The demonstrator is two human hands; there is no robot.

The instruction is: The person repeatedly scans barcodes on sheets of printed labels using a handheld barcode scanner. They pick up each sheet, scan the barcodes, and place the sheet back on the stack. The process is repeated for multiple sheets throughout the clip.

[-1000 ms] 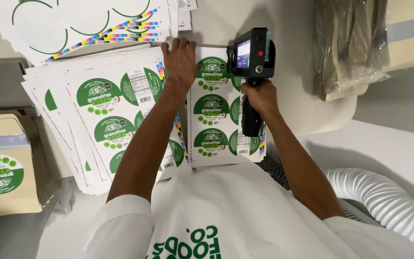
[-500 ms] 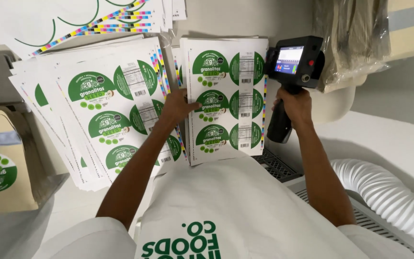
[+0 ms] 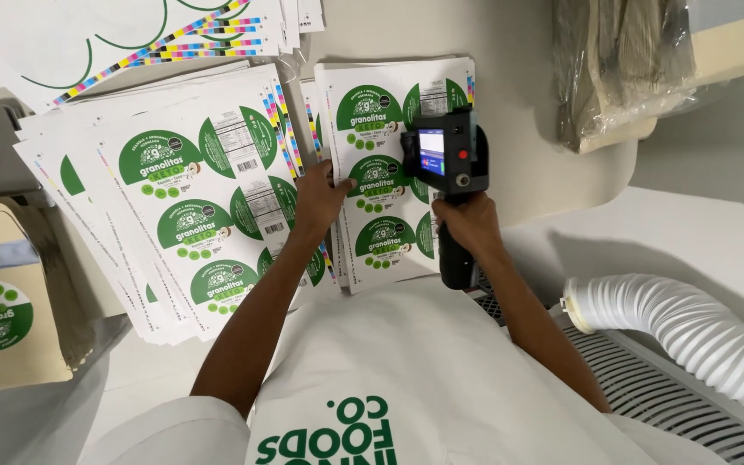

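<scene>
the right hand (image 3: 468,222) is wrapped in a full fist around the grip of a black handheld printer (image 3: 445,159), which stands with its lit screen facing up toward the camera and its head over the right part of a small stack of label sheets (image 3: 381,172); these sheets (white, printed with green round labels in rows) lie flat on the white table (image 3: 527,95), straight ahead of the person; the left hand (image 3: 320,196) lies palm down with fingers spread on the left edge of that same stack, pressing it to the table, its thumb toward the printer; just to the left, touching or overlapping the small stack, a larger fanned pile of sheets (image 3: 182,198) with the same green labels spreads out at an angle; above it lie big white sheets with colour bars (image 3: 148,34); at the far left stands a tan paper bag (image 3: 2,301) bearing a green round label; a clear plastic-wrapped bundle (image 3: 622,69) sits at the upper right, and a white ribbed hose (image 3: 673,327) runs along the lower right.
</scene>
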